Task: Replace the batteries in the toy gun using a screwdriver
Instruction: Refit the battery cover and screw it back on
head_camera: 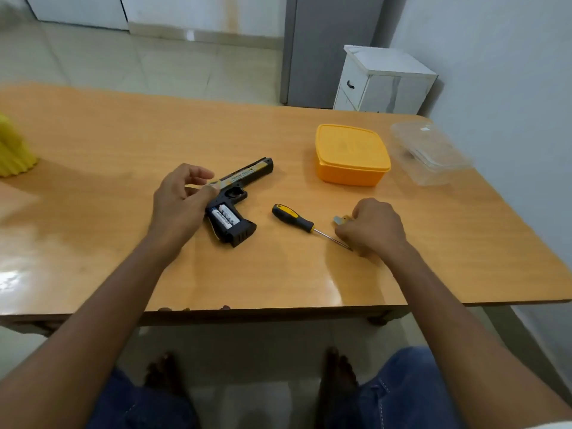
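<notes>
A black and gold toy gun (240,181) lies on its side in the middle of the wooden table (123,134). Its grip compartment is open, showing two white batteries (225,218). My left hand (179,199) sits over the rear of the gun, thumb and fingers loosely curved around it. A screwdriver (297,219) with a black and yellow handle lies to the right of the gun. My right hand (371,227) is curled over the screwdriver's tip and pinches a small gold piece (340,218), apparently the battery cover.
An orange lidded box (351,154) stands behind the screwdriver, with a clear plastic container (430,151) at the table's right edge. A yellow object (14,150) sits at the far left. A white cabinet (383,78) stands beyond the table.
</notes>
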